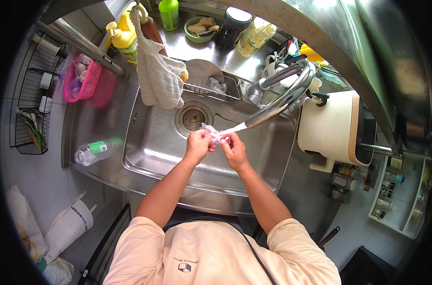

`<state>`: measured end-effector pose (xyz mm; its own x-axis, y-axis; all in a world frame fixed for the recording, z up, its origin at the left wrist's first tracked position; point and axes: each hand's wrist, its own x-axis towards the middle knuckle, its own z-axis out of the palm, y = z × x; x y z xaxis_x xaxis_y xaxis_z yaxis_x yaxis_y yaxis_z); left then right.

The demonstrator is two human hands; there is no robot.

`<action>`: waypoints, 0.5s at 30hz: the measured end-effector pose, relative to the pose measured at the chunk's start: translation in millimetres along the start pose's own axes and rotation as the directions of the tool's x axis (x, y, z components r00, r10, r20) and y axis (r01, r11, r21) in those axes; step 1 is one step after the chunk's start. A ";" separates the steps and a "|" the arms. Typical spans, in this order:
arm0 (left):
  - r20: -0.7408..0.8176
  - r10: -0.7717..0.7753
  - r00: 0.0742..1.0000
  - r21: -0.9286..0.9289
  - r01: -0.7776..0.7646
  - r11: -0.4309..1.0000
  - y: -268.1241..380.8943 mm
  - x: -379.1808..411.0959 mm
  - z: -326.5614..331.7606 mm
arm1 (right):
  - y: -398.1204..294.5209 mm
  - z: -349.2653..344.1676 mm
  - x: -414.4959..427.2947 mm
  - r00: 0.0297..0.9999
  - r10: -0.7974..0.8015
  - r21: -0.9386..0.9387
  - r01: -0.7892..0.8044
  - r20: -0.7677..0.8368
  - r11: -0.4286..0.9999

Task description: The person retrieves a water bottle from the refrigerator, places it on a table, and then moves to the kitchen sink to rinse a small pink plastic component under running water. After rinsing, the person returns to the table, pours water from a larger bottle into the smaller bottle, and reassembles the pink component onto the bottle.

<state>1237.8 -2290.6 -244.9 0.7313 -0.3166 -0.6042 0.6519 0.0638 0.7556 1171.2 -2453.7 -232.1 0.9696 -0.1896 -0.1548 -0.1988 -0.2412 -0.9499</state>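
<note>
A crumpled, pinkish-white, see-through piece of what looks like thin plastic (208,129) is pinched between my two hands over the stainless steel sink (151,142). My left hand (198,145) grips its left side. At its right end are the thumb and fingertips of my right hand (234,150), closed on its edge. A stream of water (234,129) runs onto it from the curved chrome faucet (273,101). Just beyond my left hand lies the round drain strainer (193,119). My fingers partly hide the plastic.
A white cloth (155,76) hangs over the sink's far left. Behind the basin is a wire rack (212,92). An empty plastic bottle (93,152) lies on the left ledge, near a pink basket (86,80). To the right stands a cream-coloured appliance (326,128).
</note>
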 end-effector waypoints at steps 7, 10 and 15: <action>0.078 0.061 0.995 -0.417 -0.024 0.909 -0.8 -6.7 2.9 | 10.8 13.8 7.6 0.988 0.146 0.233 -0.132 -0.044 0.964; 0.087 0.021 0.996 -0.471 0.022 0.882 -4.2 -9.5 0.8 | 7.3 22.1 13.5 0.992 0.019 0.117 -0.004 -0.128 0.993; -0.034 -0.078 0.996 -0.502 0.050 0.864 -14.2 -14.6 -0.2 | -22.7 24.1 8.3 0.958 -0.248 -0.534 0.137 -0.142 0.835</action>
<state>1217.9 -2286.8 -246.8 0.6847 -0.2887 -0.6692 0.7005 0.5140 0.4950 1187.3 -2426.9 -218.4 0.9582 -0.2570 0.1258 -0.1094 -0.7351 -0.6691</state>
